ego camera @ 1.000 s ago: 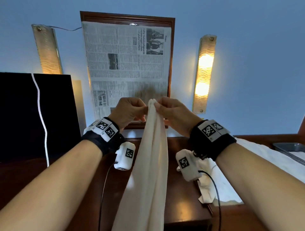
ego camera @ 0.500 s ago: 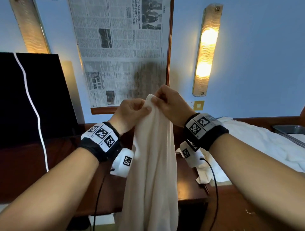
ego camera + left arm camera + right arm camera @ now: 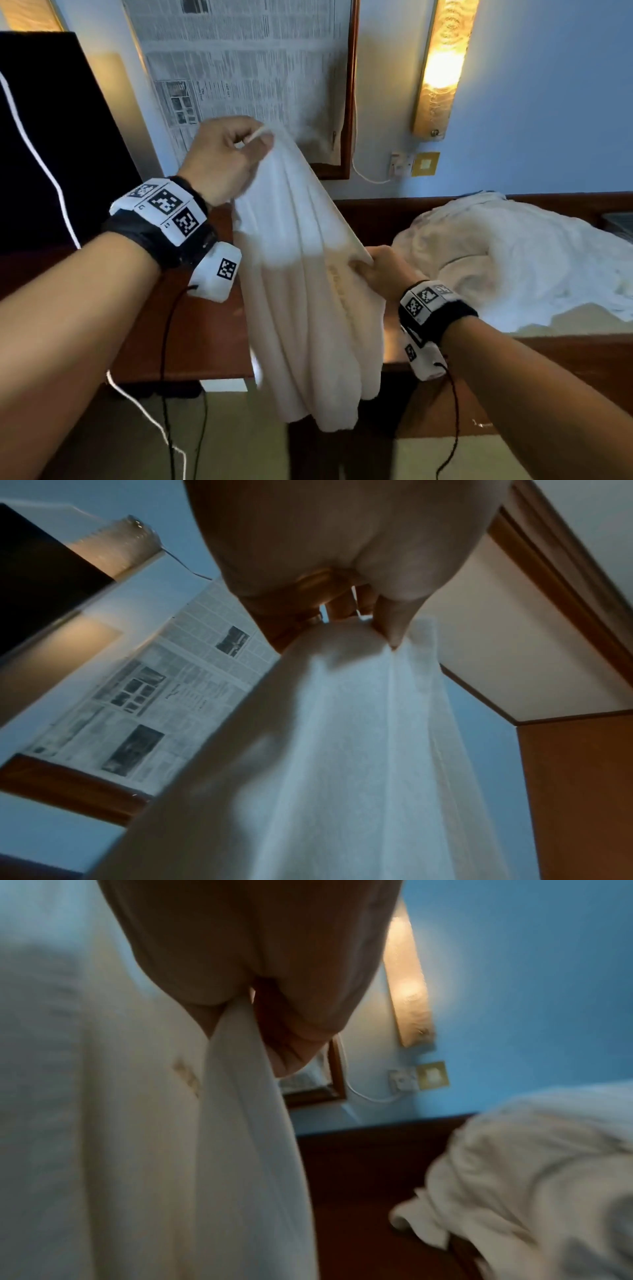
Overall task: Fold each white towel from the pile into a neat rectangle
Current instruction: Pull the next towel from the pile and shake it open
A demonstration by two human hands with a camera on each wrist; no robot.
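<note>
1. Head view: a white towel [image 3: 308, 274] is held up in the air over the front edge of the dark wooden counter [image 3: 191, 329], hanging in long soft folds with its bottom end below the counter top.
2. The top corner is pinched by the left hand [image 3: 222, 161], fingers curled tight on the cloth, so that grip is closed on the towel. From the left wrist view the fabric is seen fanning down from the fingertips [image 3: 394, 631], fuzzy and a bit ribbed.
3. The right edge, lower down, is gripped by the right hand [image 3: 383, 270], thumb on top and the edge pulled out into a straight slanted line between the two hands.
4. A faint yellowish mark is seen on the cloth in the right wrist view, though it's too blurry to say what it is.
5. A rumpled pile of white towels [image 3: 507, 260] is lying on the counter to the right, crinkly and bunched up.
6. A framed newspaper [image 3: 246, 68] and a glowing, textured wall lamp [image 3: 442, 65] are mounted on the blue wall behind.
</note>
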